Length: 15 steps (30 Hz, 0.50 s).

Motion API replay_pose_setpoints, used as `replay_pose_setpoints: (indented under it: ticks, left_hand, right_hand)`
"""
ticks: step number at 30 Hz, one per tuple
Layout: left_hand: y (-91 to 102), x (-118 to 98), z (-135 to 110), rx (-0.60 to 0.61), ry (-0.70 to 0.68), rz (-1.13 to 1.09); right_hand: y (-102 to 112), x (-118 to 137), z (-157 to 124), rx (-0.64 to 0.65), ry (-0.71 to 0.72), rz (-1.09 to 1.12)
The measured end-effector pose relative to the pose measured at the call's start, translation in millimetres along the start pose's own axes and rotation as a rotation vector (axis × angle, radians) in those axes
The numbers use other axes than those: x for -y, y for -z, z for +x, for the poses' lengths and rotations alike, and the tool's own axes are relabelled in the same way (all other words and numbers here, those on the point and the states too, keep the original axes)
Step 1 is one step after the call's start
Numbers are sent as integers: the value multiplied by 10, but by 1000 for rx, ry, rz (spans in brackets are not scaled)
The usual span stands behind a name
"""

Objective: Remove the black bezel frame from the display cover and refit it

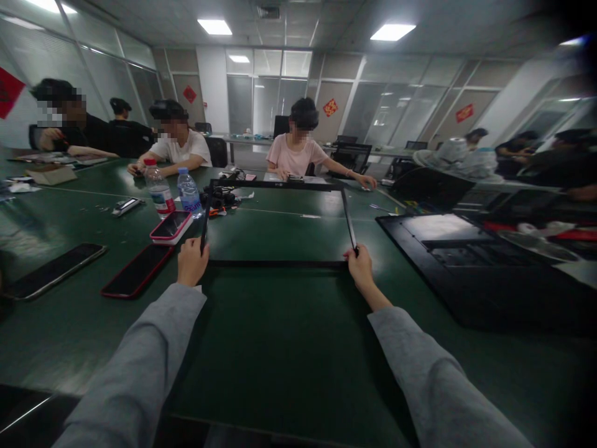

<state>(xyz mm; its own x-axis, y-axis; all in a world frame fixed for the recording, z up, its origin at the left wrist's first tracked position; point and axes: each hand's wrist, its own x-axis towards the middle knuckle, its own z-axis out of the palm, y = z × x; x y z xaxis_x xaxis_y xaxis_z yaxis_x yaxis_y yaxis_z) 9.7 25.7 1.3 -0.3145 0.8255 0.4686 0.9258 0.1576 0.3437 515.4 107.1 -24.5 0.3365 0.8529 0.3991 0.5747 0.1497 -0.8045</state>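
A thin black laptop screen bezel (280,264), a rectangular frame with an open middle, is held up over the green table, tilted with its far edge higher in view. My left hand (192,261) is closed around its left side near the lower corner. On the opposite side, my right hand (360,267) grips the lower right corner, thumb against the inner edge. Through the frame the tabletop shows. To the right lies a black laptop cover or casing (433,261) with a pale rectangular patch, apart from my right hand.
Left of the frame lie a red-edged phone (137,271), a pink-and-white cased phone (171,228) and a dark phone (58,270). Two water bottles, one red-capped (159,190) and one blue-capped (189,193), stand behind them. Several people sit around the green table (280,348).
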Motion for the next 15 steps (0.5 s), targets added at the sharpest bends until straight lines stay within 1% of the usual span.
replay_pose_setpoints:
  ticks: [5,7,11,15]
  left_hand:
    - [1,44,-17,158,86,64]
    - [-9,69,-18,187,100,65]
    - [-23,91,-14,171,98,25]
    - [0,53,-20,126,101,-17]
  right_hand:
    - [3,-21,13,-1,-89,88]
    - [2,-18,18,-2,-107,111]
    - [8,6,18,1,-124,131]
    - [13,38,9,17,-150,159]
